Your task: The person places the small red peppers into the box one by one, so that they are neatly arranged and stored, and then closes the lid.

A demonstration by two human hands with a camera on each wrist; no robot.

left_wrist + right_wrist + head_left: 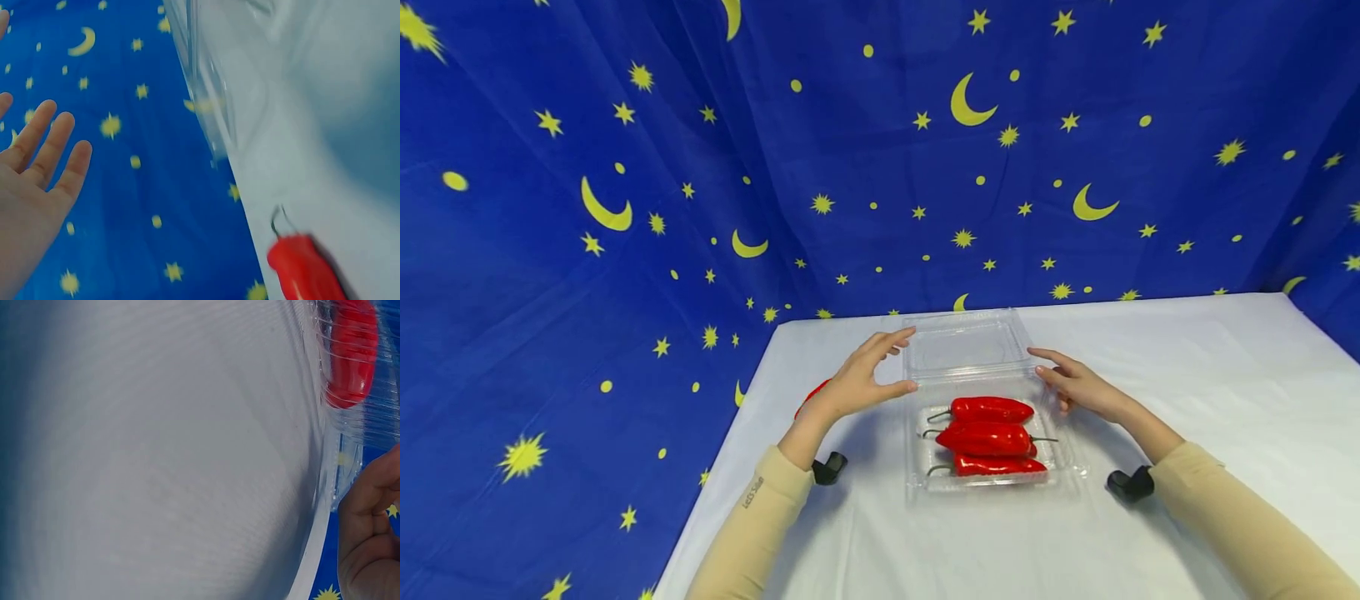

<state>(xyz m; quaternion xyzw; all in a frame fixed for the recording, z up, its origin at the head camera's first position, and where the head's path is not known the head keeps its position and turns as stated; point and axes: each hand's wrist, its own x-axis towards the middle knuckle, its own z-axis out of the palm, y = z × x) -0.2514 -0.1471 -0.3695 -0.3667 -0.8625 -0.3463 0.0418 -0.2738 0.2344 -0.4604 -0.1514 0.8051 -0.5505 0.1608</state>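
A clear plastic clamshell box (917,467) lies open on the white table, its clear lid (966,346) folded back at the far side. Several glossy red peppers (985,438) with thin stems lie crosswise in its base. My left hand (859,379) is at the lid's left side, fingers extended and thumb apart, holding nothing. At the lid's right edge is my right hand (1081,390), index finger reaching to the plastic; whether it touches is unclear. Another red pepper (306,269) lies on the table left of the box, mostly hidden behind the left hand in the head view.
The white table (1210,383) meets a blue curtain (880,142) with yellow moons and stars at the back and left. Black wrist mounts (1131,485) sit under both forearms. Beige sleeves (1240,517) cover the arms.
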